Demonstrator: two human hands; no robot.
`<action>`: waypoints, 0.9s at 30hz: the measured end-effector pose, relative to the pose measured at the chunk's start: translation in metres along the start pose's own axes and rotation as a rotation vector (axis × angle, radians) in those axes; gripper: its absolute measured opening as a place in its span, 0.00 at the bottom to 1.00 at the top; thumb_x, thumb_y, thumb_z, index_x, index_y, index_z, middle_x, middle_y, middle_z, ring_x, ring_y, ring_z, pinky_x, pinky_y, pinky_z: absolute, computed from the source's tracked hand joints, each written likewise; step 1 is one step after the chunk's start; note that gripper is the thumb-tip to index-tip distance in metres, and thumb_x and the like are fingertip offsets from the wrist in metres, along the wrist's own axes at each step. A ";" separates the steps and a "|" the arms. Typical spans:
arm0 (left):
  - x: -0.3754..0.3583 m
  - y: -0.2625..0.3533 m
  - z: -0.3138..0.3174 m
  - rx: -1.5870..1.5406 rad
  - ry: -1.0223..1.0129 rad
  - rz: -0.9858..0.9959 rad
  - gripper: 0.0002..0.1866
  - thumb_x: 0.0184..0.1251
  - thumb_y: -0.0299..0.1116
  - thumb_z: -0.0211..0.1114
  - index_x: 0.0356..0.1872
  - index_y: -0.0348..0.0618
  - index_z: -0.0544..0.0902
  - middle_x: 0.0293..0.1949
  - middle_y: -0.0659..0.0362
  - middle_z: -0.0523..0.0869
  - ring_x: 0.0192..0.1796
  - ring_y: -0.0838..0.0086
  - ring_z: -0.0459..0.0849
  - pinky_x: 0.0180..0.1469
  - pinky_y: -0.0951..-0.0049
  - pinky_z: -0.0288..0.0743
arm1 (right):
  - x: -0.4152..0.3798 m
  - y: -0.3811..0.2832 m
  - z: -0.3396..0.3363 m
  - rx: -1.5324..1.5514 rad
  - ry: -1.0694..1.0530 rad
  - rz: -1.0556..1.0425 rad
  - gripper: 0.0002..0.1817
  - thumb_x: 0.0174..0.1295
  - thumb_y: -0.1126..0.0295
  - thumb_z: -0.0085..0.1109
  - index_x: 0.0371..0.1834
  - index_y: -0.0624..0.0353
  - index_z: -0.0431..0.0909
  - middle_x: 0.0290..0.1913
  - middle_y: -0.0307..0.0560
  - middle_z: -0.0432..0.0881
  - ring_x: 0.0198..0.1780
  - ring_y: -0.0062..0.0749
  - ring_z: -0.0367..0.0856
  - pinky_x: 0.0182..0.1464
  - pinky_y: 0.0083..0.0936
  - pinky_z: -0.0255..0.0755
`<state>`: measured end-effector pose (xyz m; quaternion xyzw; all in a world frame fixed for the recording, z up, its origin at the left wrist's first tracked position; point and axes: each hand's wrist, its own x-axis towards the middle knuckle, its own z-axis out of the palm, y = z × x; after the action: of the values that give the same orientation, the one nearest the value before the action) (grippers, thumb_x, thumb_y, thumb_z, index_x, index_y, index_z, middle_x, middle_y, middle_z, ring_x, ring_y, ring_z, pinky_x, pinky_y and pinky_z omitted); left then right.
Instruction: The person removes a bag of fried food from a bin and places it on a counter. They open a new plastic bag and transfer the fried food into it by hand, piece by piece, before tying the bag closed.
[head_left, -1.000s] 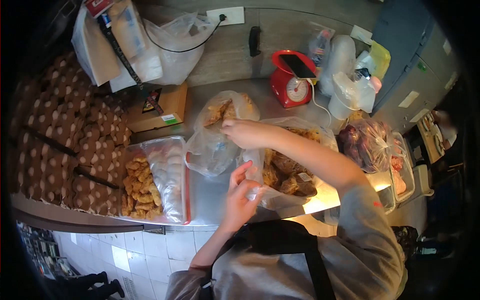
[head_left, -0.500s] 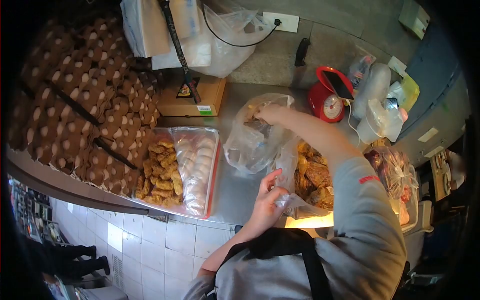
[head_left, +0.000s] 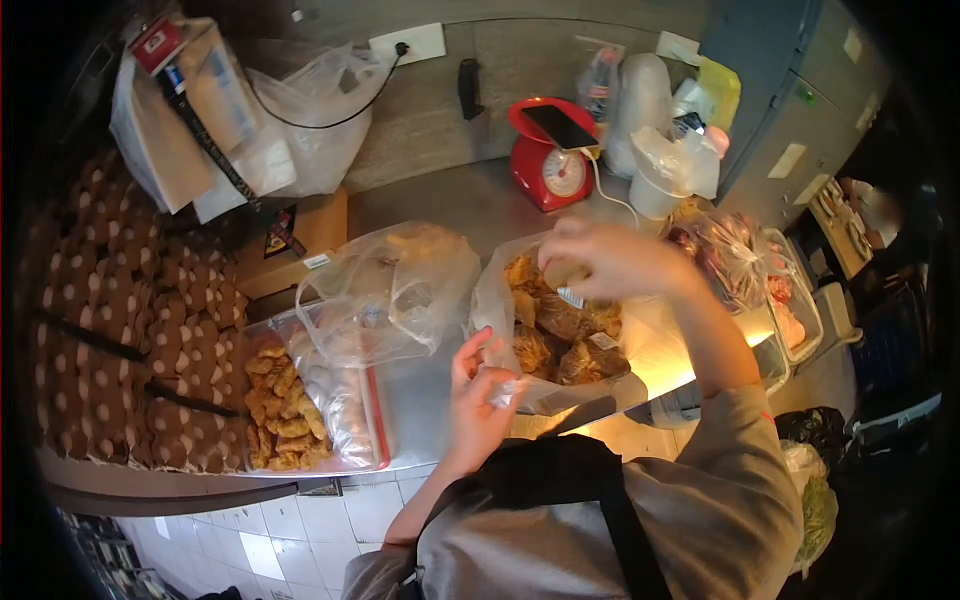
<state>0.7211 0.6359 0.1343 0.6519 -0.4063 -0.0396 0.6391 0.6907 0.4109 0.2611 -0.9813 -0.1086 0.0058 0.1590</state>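
My left hand is closed on the near left edge of a clear plastic bag, its index finger raised. Inside the bag lie several brown, glossy pieces of food, some bearing white labels. Over the far side of this bag's opening is my right hand, fingers curled in and pointing down. Something tan shows by its fingertips, but I cannot make out what it is. A second clear plastic bag, with pale brown contents at its far end, rests to the left, apart from both hands.
At left, a tray holds golden fried pieces and pale wrapped rolls, beside stacked egg trays. Behind stand a cardboard box and a red scale with a phone on top. Bagged reddish food is at right.
My right hand has left the second plastic bag and moved right, over the bag of brown food. My left hand still pinches the bag's edge. The view has shifted to the right.
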 end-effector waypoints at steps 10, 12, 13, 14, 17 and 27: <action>0.003 -0.003 -0.005 0.028 0.138 0.022 0.09 0.45 0.19 0.67 0.25 0.40 0.75 0.55 0.50 0.66 0.55 0.58 0.72 0.55 0.62 0.65 | -0.101 0.046 0.082 -0.022 0.186 0.262 0.25 0.58 0.59 0.51 0.58 0.56 0.62 0.50 0.53 0.71 0.52 0.43 0.70 0.54 0.33 0.64; 0.012 -0.005 -0.011 0.027 0.161 0.038 0.09 0.45 0.19 0.67 0.23 0.40 0.74 0.54 0.50 0.67 0.53 0.59 0.73 0.54 0.62 0.66 | -0.121 0.075 0.071 -0.426 -0.248 0.496 0.22 0.57 0.56 0.52 0.51 0.55 0.71 0.37 0.47 0.78 0.48 0.41 0.74 0.53 0.33 0.65; 0.018 -0.002 -0.014 -0.038 0.190 0.029 0.09 0.46 0.19 0.66 0.23 0.40 0.73 0.54 0.50 0.67 0.53 0.59 0.74 0.53 0.63 0.68 | -0.132 0.085 0.060 -0.500 -0.128 0.367 0.19 0.55 0.55 0.54 0.44 0.56 0.75 0.31 0.46 0.78 0.44 0.40 0.75 0.51 0.33 0.66; 0.024 0.001 -0.018 -0.103 0.218 0.022 0.10 0.46 0.18 0.66 0.22 0.40 0.72 0.54 0.51 0.67 0.53 0.60 0.74 0.52 0.64 0.69 | -0.138 0.092 0.045 -0.572 -0.007 0.235 0.18 0.53 0.54 0.56 0.37 0.56 0.79 0.25 0.45 0.78 0.40 0.39 0.77 0.48 0.33 0.67; 0.037 0.007 -0.026 -0.077 0.219 0.022 0.09 0.47 0.18 0.64 0.22 0.40 0.72 0.54 0.51 0.67 0.53 0.60 0.74 0.51 0.65 0.71 | -0.134 0.114 -0.036 -0.610 0.140 0.273 0.17 0.47 0.54 0.60 0.24 0.58 0.79 0.25 0.45 0.78 0.33 0.38 0.74 0.40 0.33 0.67; 0.013 0.030 -0.031 0.372 -0.166 0.006 0.11 0.42 0.23 0.67 0.28 0.40 0.75 0.55 0.50 0.68 0.58 0.56 0.67 0.57 0.60 0.63 | -0.029 0.040 -0.073 -0.234 0.056 -0.149 0.17 0.49 0.56 0.56 0.31 0.60 0.77 0.31 0.49 0.75 0.39 0.44 0.73 0.42 0.34 0.68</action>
<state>0.7331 0.6575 0.1722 0.7520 -0.4597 -0.0153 0.4721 0.6744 0.3446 0.3172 -0.9821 -0.1766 -0.0463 0.0462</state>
